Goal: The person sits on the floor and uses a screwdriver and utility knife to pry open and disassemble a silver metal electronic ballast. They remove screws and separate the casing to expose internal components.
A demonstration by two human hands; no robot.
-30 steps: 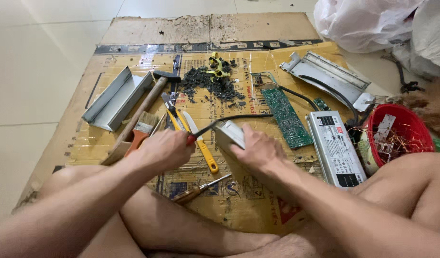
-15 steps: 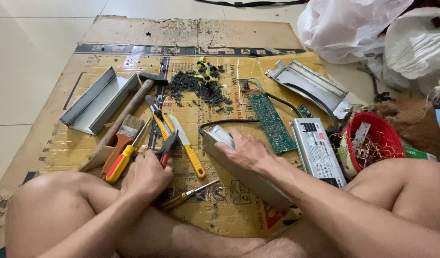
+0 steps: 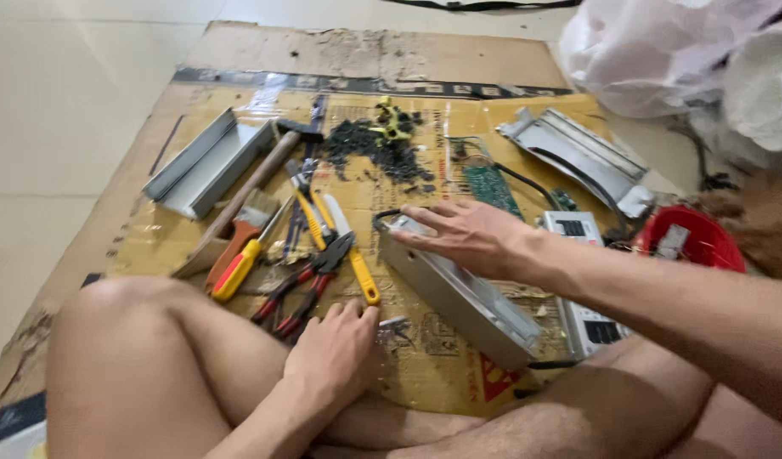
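The person sits on a cardboard sheet [image 3: 238, 51] spread over a tiled floor, knees drawn in at its near edge. The right hand [image 3: 467, 236] lies flat, fingers spread, on the far end of a long grey metal case [image 3: 459, 293]; it presses on the case without closing round it. The case lies at a slant in the middle of the sheet, its near end close to the right thigh.

The left hand [image 3: 335, 348] rests palm down on the cardboard, fingers loosely spread and gripping nothing. Its fingertips lie just beside the yellow handle of a knife [image 3: 357, 263] and near red-handled pliers [image 3: 310, 285]. A small screw driver bit or metal scrap [image 3: 395, 325] lies between the hand and the case; which it is cannot be told.

Left of the pliers lie a yellow-and-red screwdriver [image 3: 234, 270], a brush [image 3: 242, 229] and a hammer [image 3: 259, 174], packed side by side. Beyond them a grey metal channel [image 3: 208, 161] sits near the sheet's left edge. A heap of dark screws [image 3: 378, 153] and a green circuit board [image 3: 488, 183] lie past the right hand. A second power unit [image 3: 582, 280] sits just right of the case, a red bowl [image 3: 692, 242] beyond it at the right edge, and a metal cover [image 3: 578, 153] farther back.

Bare cardboard stays open along the far edge and in a small patch just before the left hand.
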